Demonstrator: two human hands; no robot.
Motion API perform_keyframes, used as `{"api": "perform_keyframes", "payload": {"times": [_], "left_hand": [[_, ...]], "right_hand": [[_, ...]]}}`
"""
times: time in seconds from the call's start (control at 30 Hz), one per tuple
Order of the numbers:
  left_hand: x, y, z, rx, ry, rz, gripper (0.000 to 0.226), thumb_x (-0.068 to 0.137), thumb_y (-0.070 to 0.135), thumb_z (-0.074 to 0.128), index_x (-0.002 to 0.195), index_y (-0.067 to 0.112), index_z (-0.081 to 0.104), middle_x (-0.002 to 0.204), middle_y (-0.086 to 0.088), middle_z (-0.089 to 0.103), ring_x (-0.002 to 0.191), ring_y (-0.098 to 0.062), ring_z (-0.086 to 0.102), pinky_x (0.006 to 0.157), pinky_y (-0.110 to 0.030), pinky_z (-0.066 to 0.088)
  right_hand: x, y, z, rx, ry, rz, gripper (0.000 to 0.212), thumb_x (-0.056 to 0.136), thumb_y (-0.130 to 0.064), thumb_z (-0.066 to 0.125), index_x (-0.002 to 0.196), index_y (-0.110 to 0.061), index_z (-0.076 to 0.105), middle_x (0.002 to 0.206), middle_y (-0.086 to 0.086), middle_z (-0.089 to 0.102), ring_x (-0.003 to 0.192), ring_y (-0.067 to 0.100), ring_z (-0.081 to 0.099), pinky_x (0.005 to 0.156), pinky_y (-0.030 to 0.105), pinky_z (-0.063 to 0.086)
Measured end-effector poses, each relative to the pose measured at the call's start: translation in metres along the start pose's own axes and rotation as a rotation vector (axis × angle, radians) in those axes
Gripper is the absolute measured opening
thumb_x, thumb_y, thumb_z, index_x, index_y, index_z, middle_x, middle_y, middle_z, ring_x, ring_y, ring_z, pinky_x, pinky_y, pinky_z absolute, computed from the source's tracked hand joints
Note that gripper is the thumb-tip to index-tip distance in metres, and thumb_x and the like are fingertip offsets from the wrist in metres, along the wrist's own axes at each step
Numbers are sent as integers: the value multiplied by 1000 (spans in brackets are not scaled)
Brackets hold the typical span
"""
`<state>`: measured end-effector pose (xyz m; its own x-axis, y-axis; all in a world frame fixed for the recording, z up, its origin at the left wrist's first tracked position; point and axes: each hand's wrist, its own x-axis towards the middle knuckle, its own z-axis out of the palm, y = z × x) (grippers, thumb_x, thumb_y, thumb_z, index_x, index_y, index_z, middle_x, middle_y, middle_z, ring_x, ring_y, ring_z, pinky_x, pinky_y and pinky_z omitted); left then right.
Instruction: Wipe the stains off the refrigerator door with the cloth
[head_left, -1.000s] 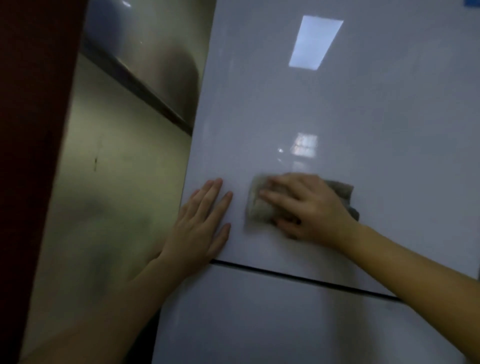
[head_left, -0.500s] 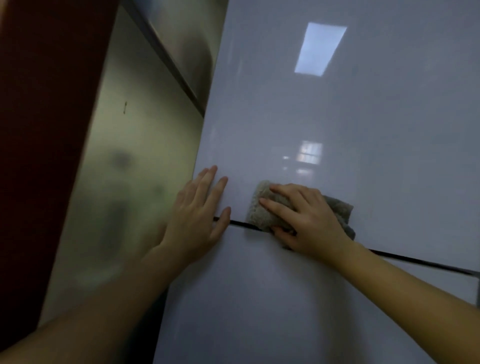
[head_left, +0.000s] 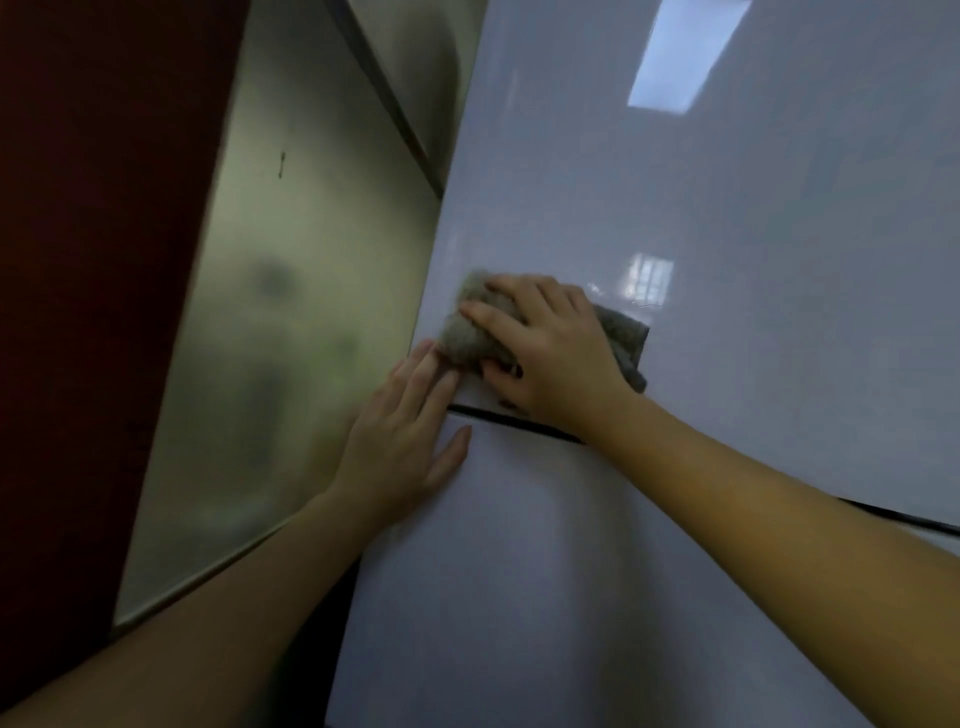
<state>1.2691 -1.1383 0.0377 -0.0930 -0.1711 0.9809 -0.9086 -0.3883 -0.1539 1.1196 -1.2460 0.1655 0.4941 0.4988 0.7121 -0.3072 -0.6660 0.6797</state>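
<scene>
Head view: right hand flat, fingers spread (pressing cloth on refrigerator door); left hand open, flat.

On my feed I saw two arms with nothing worn on them: the left forearm and the right forearm were uncovered from wrist to frame edge. The left grip and right grip were bare too, with slim fingers. The left fingers ended in short, plain nails. A small dark patch sat at the right thumb; I could not tell whether it was polish or shadow. Dim light blurred finer marks.
</scene>
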Motion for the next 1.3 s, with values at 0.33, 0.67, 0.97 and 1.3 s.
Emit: {"api": "perform_keyframes", "payload": {"times": [0.33, 0.67, 0.97, 1.3], "left_hand": [[9, 14, -7, -32, -1, -91, 58, 99, 45, 44, 142, 7, 52, 156, -20, 41, 145, -37, 39, 120, -48, 32], [66, 97, 7, -46, -20, 123, 62, 99, 50, 42, 151, 16, 45, 163, -16, 34, 151, -34, 33, 122, -56, 27], [65, 99, 16, -50, -91, 113, 69, 99, 55, 31, 157, 17, 32, 168, -14, 21, 156, -32, 17, 127, -55, 15], [57, 96, -1, -85, -154, 95, 69, 99, 56, 26, 158, 18, 30, 169, -13, 17, 158, -30, 12, 128, -52, 10]], "right_hand": [[-113, 64, -59, -65, 50, 248, 53, 85, -32, 74, 135, -19, 64, 138, 15, 58, 119, 37, 57, 95, 46, 43], [-201, 73, -82, -84, 85, 328, 51, 88, -34, 70, 136, -18, 64, 139, 15, 58, 119, 37, 57, 98, 44, 43], [-283, 107, -113, -105, 379, 925, 55, 89, -32, 66, 142, -20, 57, 143, 12, 50, 129, 32, 46, 108, 49, 40], [-212, 79, -86, -46, 384, 955, 54, 90, -34, 64, 142, -21, 55, 147, 11, 46, 131, 33, 45, 107, 49, 37]]}}
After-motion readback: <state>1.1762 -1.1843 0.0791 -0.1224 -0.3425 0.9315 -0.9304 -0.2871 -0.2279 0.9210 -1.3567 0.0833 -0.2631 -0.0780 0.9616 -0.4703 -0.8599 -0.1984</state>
